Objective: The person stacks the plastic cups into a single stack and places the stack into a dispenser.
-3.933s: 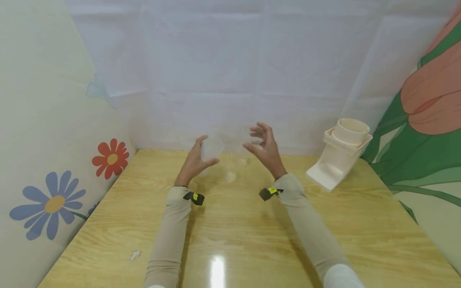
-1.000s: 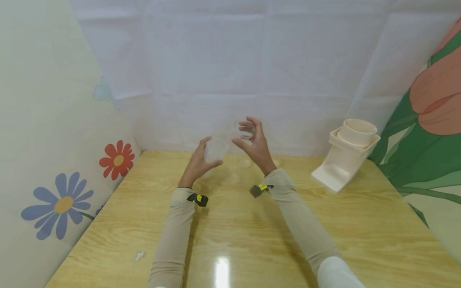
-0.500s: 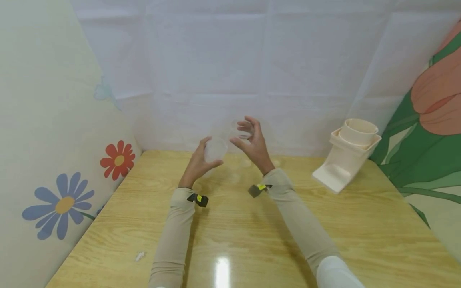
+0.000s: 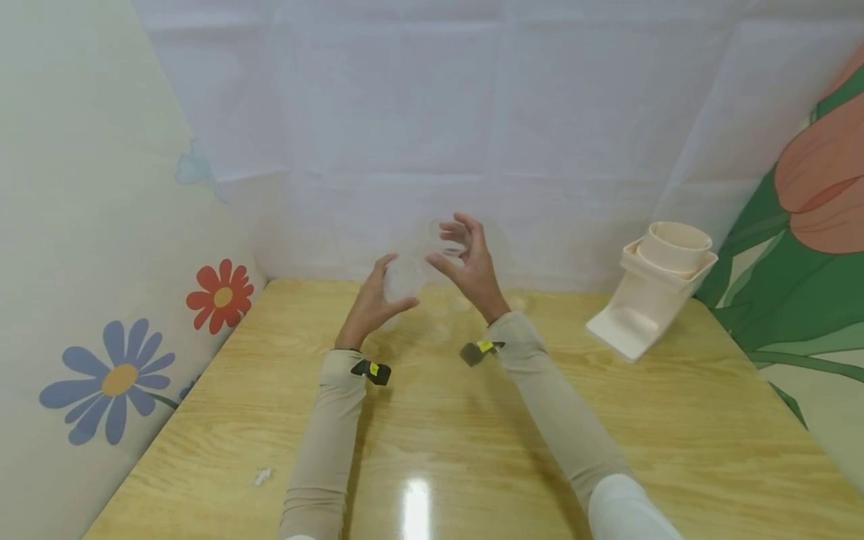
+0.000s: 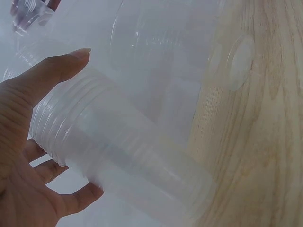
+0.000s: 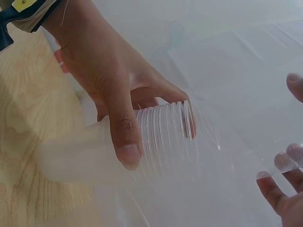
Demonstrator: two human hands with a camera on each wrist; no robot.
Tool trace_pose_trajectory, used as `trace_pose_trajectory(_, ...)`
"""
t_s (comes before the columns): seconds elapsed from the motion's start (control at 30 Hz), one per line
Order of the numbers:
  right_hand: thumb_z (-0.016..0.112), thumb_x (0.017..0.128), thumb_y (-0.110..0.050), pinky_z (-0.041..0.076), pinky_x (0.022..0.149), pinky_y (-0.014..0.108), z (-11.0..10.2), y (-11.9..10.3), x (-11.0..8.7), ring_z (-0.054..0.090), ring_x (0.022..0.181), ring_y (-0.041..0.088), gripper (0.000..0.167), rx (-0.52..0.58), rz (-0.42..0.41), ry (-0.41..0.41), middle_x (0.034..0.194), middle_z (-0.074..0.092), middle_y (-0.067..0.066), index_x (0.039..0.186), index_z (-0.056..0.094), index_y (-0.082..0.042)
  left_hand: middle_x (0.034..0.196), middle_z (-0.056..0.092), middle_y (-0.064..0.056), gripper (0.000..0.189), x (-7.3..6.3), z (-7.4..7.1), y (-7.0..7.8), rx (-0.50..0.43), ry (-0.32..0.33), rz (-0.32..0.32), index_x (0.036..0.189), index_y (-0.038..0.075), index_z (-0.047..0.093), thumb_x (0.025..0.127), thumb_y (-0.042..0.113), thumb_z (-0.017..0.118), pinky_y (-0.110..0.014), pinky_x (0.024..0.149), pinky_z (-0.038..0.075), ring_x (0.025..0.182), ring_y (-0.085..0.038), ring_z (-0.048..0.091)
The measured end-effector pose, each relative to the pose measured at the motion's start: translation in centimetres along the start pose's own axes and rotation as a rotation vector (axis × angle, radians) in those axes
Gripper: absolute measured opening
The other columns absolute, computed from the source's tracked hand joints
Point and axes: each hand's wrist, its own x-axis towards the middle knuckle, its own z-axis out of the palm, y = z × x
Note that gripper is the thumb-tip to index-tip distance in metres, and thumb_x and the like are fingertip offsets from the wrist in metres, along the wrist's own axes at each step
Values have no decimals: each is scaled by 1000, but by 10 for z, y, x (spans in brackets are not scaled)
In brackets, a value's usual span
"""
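Observation:
My left hand [image 4: 370,304] grips a nested stack of clear plastic cups [image 5: 123,142], with several ridged rims packed together near the thumb. The stack is tilted, its base end pointing down toward the table. To the right and a little higher, my right hand [image 4: 472,262] holds a clear plastic cup [image 4: 437,234] between its curled fingers and thumb, apart from the stack. Beyond the hands, more clear cups [image 5: 241,61] stand on the table; they are so transparent that only their bases and faint outlines show in the head view.
A cream plastic holder [image 4: 651,289] with a round tube on top stands at the table's right rear. A small white scrap [image 4: 262,477] lies near the left front of the wooden table [image 4: 486,450]. A white sheet [image 4: 405,112] hangs behind the table's back edge.
My right hand has moved left and upward with its cup, closer to the left hand. The left hand keeps its grip on the stack, almost still.

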Motion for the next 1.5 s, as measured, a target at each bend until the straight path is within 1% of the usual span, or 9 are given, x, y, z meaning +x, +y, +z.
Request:
trace_pose_trajectory(0.17,67,87,14,39,100,65,3,1,0,45,125,53,73,-2,13,-6,138,44,39,146,24,14,150,40,-29,96,-1,1,0,-8,0,-12,154,8,28,81,24,86,-60,105,38,133,-44,44)
trace_pose_trajectory(0.4,65,88,15,38,100,67,4,2,0,45,125,53,71,-25,-18,-14,138,44,39,146,24,13,152,38,-26,95,1,2,1,2,-8,-10,155,8,28,81,23,86,-58,108,35,137,-42,40)
trace_pose_trajectory(0.6,66,89,13,37,99,69,7,2,1,44,126,55,71,-33,-36,-28,138,43,39,146,24,13,151,40,-26,95,1,1,1,-3,-1,-17,155,9,28,81,22,86,-59,106,37,135,-42,42)
trace_pose_trajectory(0.67,66,89,13,37,99,70,7,2,1,43,125,55,72,-38,-43,-35,138,43,41,146,23,13,150,41,-26,95,1,1,1,-7,-3,-18,155,9,28,81,22,86,-59,103,40,132,-42,45)
trace_pose_trajectory(0.83,67,89,10,39,100,65,10,1,1,45,126,51,71,-45,-31,-39,138,43,39,146,24,12,146,45,-27,95,2,3,-1,-14,-4,-10,155,8,27,81,22,86,-58,97,44,124,-41,51)
trace_pose_trajectory(1.03,68,88,12,41,100,64,15,5,2,46,126,50,72,-35,-27,-44,139,44,37,146,24,12,147,44,-28,96,1,2,0,-5,13,12,154,6,28,80,20,87,-59,99,42,127,-42,49)
trace_pose_trajectory(1.1,67,88,14,40,100,64,16,13,3,45,127,50,74,-33,-33,-47,140,43,38,147,23,12,148,43,-28,96,1,1,0,-1,13,14,154,6,28,80,21,87,-59,101,41,130,-42,47)
trace_pose_trajectory(1.27,68,89,11,42,102,58,17,41,4,46,129,45,78,-47,-23,-42,143,43,33,151,22,5,152,38,-26,96,0,1,1,-1,3,2,155,7,27,81,22,86,-58,107,36,137,-42,41)
trace_pose_trajectory(1.5,73,89,1,46,100,49,20,49,4,50,128,36,78,-65,-24,-41,142,49,23,150,25,4,153,38,-24,94,0,0,1,-2,-2,-1,155,9,28,82,24,85,-57,108,36,137,-41,41)
